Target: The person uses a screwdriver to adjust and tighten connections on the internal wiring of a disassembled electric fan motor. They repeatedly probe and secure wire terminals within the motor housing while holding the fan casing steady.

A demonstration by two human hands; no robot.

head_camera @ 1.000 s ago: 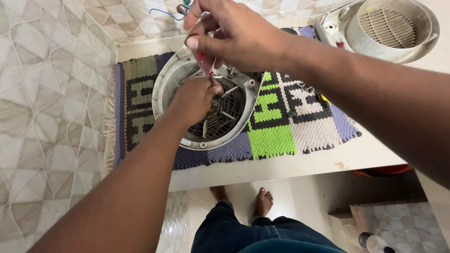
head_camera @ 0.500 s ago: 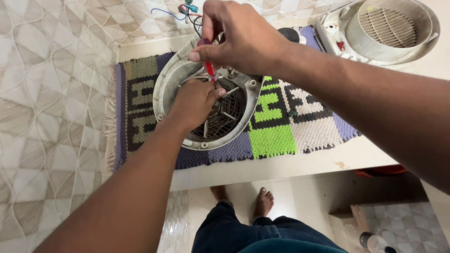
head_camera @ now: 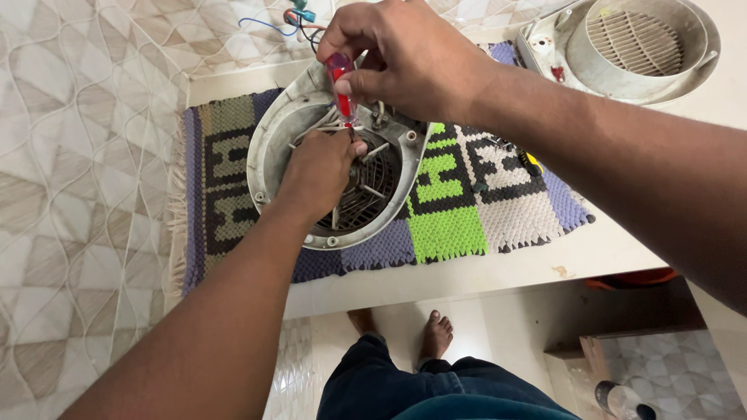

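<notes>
Fingers of my right hand [head_camera: 408, 58] were clenched around the red handle of a small screwdriver [head_camera: 340, 82], thumb and forefinger pinching it near the top. Its long axis ran nearly straight down from those fingers, tipped slightly toward me, and the tip went out of sight just above the knuckles of my left hand [head_camera: 319, 175]. That hand sat directly below the right one, closed down inside the round grey fan housing [head_camera: 272, 140]; whether it gripped a part or only pressed on one I could not tell, since the fingertips were hidden. Pale vanes and a dark grille showed around it.

The housing lay under both hands, on a woven mat [head_camera: 451, 210] with green, white, black and lilac blocks. The left hand was the nearer one to the hub, touching it; the right stayed above, linked to it only through the screwdriver.

Beyond my right fingers lay loose coloured wires [head_camera: 299, 19], and well off to the right a second, cream grille cover [head_camera: 634, 47] rested on the pale counter [head_camera: 498, 268].
</notes>
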